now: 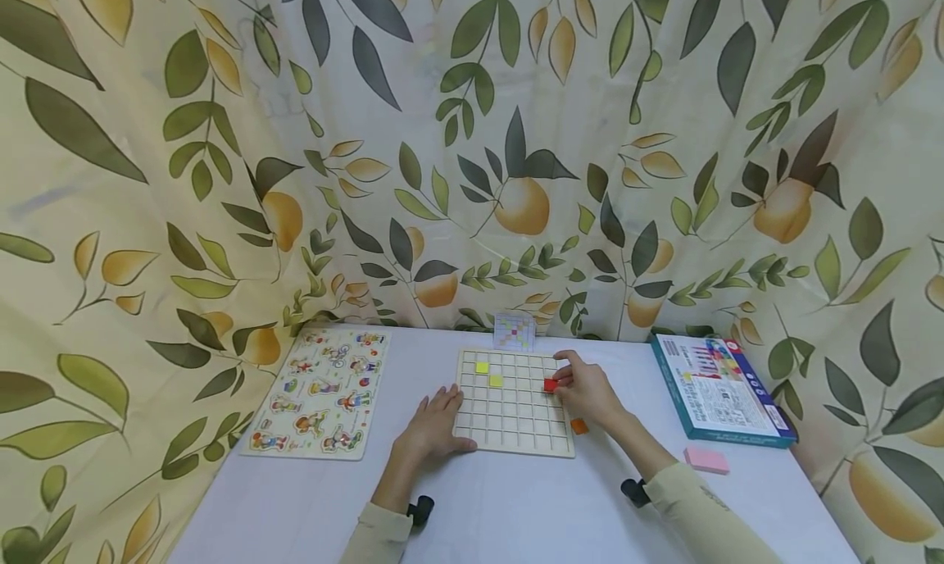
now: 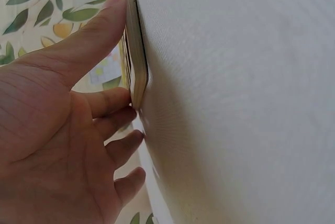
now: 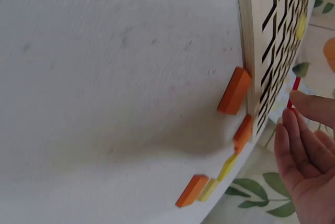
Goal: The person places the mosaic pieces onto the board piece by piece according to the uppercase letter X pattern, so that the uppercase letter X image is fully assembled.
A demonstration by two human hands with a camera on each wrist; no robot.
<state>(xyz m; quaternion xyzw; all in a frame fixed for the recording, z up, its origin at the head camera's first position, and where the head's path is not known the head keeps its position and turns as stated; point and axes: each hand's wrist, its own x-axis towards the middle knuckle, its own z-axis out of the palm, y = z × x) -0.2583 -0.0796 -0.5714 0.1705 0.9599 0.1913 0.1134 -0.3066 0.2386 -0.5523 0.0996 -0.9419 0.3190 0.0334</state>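
Observation:
A wooden grid board [image 1: 509, 420] lies on the white table, with a yellow tile [image 1: 482, 367] and a yellow-green tile [image 1: 496, 381] in its upper left cells. My left hand [image 1: 433, 426] rests at the board's left side, thumb and fingertips touching its edge. Between thumb and fingers of my right hand [image 1: 587, 393] is a small red tile [image 3: 294, 92], pinched above the board's right side. An orange tile [image 1: 579, 426] lies beside the board's right edge. In the right wrist view, several orange and yellow tiles lie there, one being an orange block [image 3: 234, 91].
Behind the board stands a small pattern card [image 1: 514, 332]. A picture puzzle board [image 1: 317, 396] lies at the left. On the right are a flat box [image 1: 719, 388] and a pink block [image 1: 706, 460]. A leaf-patterned curtain [image 1: 472, 138] hangs behind the table.

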